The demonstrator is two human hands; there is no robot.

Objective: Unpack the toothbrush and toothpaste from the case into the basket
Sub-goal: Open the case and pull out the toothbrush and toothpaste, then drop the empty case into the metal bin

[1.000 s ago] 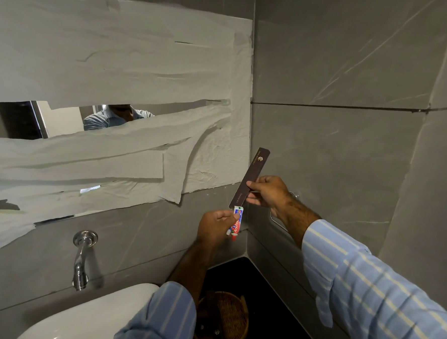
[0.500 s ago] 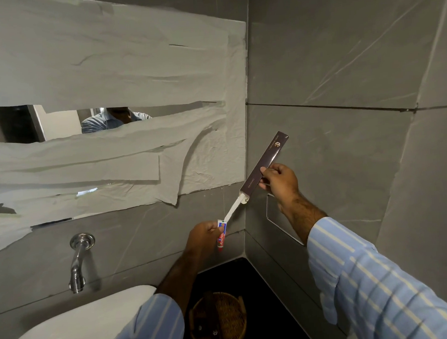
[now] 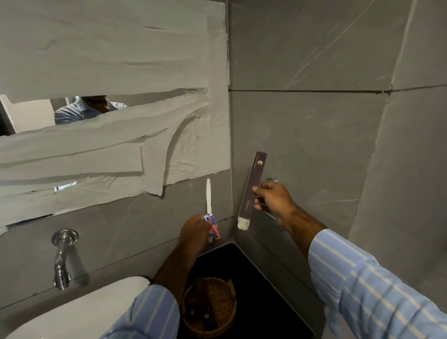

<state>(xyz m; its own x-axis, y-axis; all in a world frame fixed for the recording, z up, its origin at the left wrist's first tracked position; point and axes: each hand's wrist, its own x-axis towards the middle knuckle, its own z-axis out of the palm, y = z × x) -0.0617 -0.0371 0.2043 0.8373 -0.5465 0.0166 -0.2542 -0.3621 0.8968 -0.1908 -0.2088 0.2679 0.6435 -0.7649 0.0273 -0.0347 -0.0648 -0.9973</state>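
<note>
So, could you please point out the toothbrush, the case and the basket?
toothbrush (image 3: 208, 196), head view, white handle.
case (image 3: 252, 187), head view, middle of its dark face.
basket (image 3: 228, 323), head view, woven front wall.

Soft, dim light is falling from above, leaving the grey wall (image 3: 314, 46) evenly lit and the black counter (image 3: 251, 298) at bottom centre sinking into near darkness. The tap (image 3: 61, 258) at lower left is catching small bright glints. Wide-angle distortion is bending the tile lines at the right edge. The sleeve (image 3: 382, 298) at lower right is looking slightly soft.
</note>
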